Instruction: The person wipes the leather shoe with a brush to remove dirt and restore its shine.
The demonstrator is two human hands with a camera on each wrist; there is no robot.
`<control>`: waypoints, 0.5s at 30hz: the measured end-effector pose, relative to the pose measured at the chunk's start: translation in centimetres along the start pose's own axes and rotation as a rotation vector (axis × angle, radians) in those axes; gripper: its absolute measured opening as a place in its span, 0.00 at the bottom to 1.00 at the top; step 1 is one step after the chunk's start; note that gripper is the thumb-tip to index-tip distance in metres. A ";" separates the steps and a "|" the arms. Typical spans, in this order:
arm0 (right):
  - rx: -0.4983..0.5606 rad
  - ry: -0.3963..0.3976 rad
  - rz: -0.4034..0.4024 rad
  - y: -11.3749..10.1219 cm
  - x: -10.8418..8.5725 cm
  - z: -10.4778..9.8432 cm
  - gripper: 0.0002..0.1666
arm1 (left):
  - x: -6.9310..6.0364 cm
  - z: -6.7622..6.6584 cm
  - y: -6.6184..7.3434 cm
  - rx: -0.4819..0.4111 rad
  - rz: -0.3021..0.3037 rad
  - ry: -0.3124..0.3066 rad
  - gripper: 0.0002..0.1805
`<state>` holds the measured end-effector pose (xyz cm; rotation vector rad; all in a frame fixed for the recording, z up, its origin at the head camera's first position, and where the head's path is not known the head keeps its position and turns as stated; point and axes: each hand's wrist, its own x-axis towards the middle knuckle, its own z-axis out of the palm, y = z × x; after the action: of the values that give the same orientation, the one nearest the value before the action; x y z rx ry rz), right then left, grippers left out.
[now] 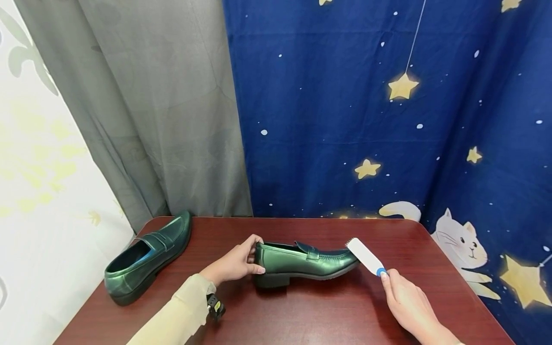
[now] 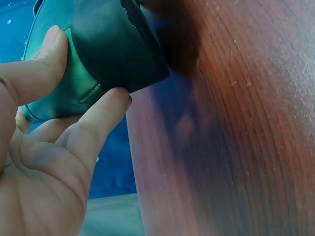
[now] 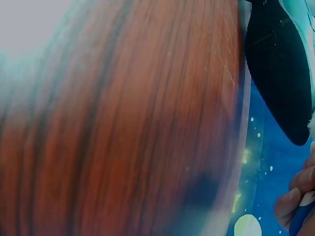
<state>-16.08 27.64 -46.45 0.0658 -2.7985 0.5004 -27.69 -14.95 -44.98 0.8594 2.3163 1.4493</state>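
Note:
A green loafer (image 1: pixel 297 261) points its toe to the right, its heel end gripped by my left hand (image 1: pixel 235 263). The left wrist view shows the thumb and fingers around the back of the shoe, near the dark heel block (image 2: pixel 123 49). My right hand (image 1: pixel 407 299) holds a white brush (image 1: pixel 364 256) by its blue-marked handle. The bristles touch the toe, or lie very close to it. In the right wrist view the loafer's black sole (image 3: pixel 278 69) shows, raised off the table; only part of the right hand (image 3: pixel 300 187) is visible there.
A second green loafer (image 1: pixel 148 256) lies at the table's left edge, toe toward the back. Beneath everything is a reddish-brown wooden table (image 1: pixel 319 316). Behind it hang a grey curtain (image 1: pixel 172 120) and a blue starry curtain (image 1: pixel 323 120).

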 end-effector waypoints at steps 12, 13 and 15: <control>0.001 0.004 -0.003 -0.6 0.6 0.0 0.19 | 0.5 -0.3 -1.0 -0.054 -0.043 0.017 0.32; 0.002 0.004 -0.003 -0.6 0.7 0.0 0.19 | 0.5 -0.4 -1.2 -0.058 -0.044 0.021 0.34; 0.001 0.006 0.000 -0.8 0.9 0.0 0.19 | 0.5 -0.4 -1.5 -0.071 -0.051 0.036 0.35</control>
<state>-16.83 26.94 -45.93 0.0648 -2.7920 0.5009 -28.84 -15.40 -46.08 0.7559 2.2798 1.5274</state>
